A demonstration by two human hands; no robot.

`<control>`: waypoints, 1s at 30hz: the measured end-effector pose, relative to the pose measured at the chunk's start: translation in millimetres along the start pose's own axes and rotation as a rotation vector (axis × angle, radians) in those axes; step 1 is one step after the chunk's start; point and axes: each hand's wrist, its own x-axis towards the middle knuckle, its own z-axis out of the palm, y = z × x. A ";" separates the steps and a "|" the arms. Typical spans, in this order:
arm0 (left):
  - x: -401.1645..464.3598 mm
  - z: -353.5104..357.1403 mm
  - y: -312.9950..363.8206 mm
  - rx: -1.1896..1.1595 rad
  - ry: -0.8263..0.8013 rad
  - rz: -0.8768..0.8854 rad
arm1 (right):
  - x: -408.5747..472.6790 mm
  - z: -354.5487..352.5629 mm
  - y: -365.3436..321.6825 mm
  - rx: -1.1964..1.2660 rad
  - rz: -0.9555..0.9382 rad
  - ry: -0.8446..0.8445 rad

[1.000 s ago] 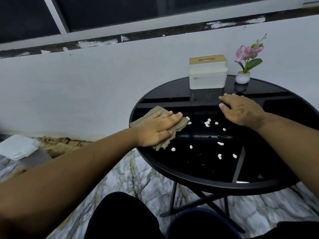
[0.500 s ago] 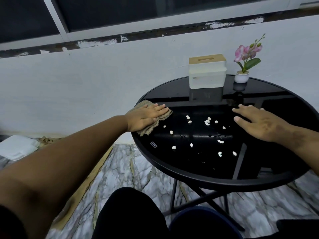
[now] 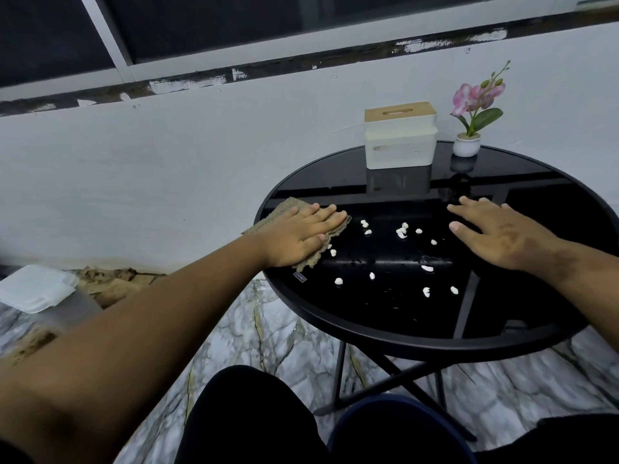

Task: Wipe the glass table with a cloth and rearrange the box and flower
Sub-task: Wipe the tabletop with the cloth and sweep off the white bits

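Observation:
A round black glass table [image 3: 368, 326] stands by the white wall. My left hand [image 3: 299, 234] lies flat on a tan cloth [image 3: 284, 209] at the table's left edge, pressing it down. My right hand [image 3: 495, 234] rests flat on the glass at the right, fingers spread, holding nothing. Several small white crumbs [image 3: 400, 231] are scattered between the hands. A white box with a wooden lid [image 3: 400, 142] stands at the table's far side. To its right is a pink flower in a small white pot [image 3: 467, 144].
The white wall [image 3: 201, 162] runs close behind the table. A white lidded container [image 3: 37, 289] sits on the marble floor at the left, next to brown debris. My dark-clothed knees [image 3: 254, 416] are just in front of the table's crossed legs.
My left hand slid the cloth back toward the table's left edge, then a little right toward the crumbs. My right hand moved right and nearer me, then settled flat.

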 end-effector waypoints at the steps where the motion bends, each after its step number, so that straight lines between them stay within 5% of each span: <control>1: -0.8 0.9 6.3 -0.001 0.003 0.000 | -1.8 -1.2 -1.2 0.004 -0.001 0.001; 17: 47.6 -10.7 -19.1 -0.023 -0.040 -0.056 | -27.2 3.8 -7.6 0.020 0.012 0.028; 30: 51.7 -7.4 34.1 0.038 -0.042 0.435 | -31.9 2.8 -11.5 0.023 0.027 0.039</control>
